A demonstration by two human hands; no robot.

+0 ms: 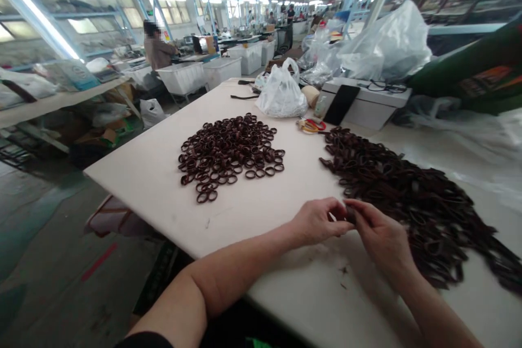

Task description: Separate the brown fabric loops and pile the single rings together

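My left hand (316,221) and my right hand (379,234) meet fingertip to fingertip above the white table (155,174), both pinched on a small dark brown band (349,212) that is mostly hidden by the fingers. Just right of my hands lies a long heap of tangled dark brown bands (411,196). Farther out on the left sits a flat pile of separate dark brown rings (230,152).
Scissors with red and yellow handles (310,125) lie beyond the piles. A knotted white plastic bag (281,92), a white box (367,100) with a black phone (341,104) and big clear bags (387,43) stand at the back. A person (157,46) works at far benches.
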